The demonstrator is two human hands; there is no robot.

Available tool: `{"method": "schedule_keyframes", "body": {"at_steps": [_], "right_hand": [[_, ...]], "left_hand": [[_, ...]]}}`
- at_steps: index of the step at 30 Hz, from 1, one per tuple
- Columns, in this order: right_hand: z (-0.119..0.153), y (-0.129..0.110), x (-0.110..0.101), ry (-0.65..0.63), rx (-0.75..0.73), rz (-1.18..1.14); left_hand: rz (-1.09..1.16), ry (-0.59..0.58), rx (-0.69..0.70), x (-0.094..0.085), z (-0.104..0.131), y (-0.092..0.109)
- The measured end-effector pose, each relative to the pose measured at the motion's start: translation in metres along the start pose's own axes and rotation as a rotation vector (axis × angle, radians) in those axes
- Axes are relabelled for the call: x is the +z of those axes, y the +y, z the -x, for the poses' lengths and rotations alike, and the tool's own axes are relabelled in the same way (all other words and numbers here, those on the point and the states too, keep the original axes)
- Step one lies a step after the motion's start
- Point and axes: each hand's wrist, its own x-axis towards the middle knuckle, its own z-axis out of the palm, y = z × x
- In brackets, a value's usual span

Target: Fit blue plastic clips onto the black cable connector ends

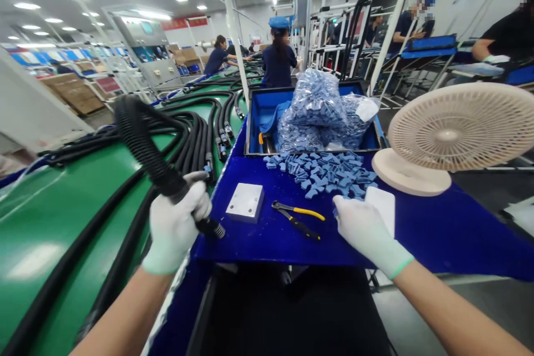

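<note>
In a white glove, my left hand (177, 219) is wrapped round the end of a black corrugated hose (144, 144). A metal spring-like tip (217, 229) sticks out below my fist, and the hose loops up above it. My right hand (361, 225), gloved too, is pinched closed beside a heap of small blue plastic clips (323, 172); a bit of blue shows at its fingertips. Between the hands lie end-cutting pliers (298, 217) with yellow and black handles, and a grey metal block (246, 200) with holes in its top.
Behind the clips stands a blue bin (261, 108) with clear bags of clips (317, 103). A beige fan (444, 136) is at the right, a white card-like object (381, 206) under my right wrist. Many black hoses lie along the green conveyor (62, 217). Several people work farther back.
</note>
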Motion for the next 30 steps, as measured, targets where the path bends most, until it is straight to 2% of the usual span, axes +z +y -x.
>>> {"method": "schedule_keyframes", "body": {"at_steps": [2, 5, 7, 10, 12, 15, 18, 21, 26, 30], "right_hand": [[-0.003, -0.004, -0.004, 0.041, -0.012, -0.163], [-0.005, -0.015, -0.018, 0.13, -0.119, -0.545], [-0.007, -0.023, -0.028, 0.153, -0.186, -0.72], [-0.007, -0.035, -0.036, 0.082, -0.206, -0.869], [-0.009, -0.047, -0.038, 0.027, -0.192, -0.91], [-0.018, -0.072, -0.035, 0.015, -0.194, -0.894], [-0.041, -0.103, -0.026, 0.008, -0.372, -0.878], [-0.071, -0.134, -0.017, -0.039, -0.561, -0.878], [-0.111, -0.177, -0.01, -0.112, -0.628, -0.874], [-0.129, -0.196, 0.0, -0.185, -0.641, -0.867]], "left_hand": [[0.037, -0.03, 0.052, 0.006, -0.027, -0.007], [0.025, -0.062, 0.078, 0.015, -0.057, -0.022], [0.005, -0.079, 0.059, 0.018, -0.067, -0.032], [-0.02, -0.095, 0.027, 0.018, -0.069, -0.045], [-0.045, -0.091, 0.013, 0.017, -0.066, -0.051], [-0.109, -0.054, 0.01, 0.018, -0.064, -0.058], [-0.174, -0.038, 0.009, 0.019, -0.065, -0.062], [-0.223, -0.079, 0.0, 0.016, -0.068, -0.059], [-0.285, -0.124, 0.021, 0.009, -0.073, -0.055], [-0.275, -0.126, 0.001, 0.007, -0.077, -0.057]]}}
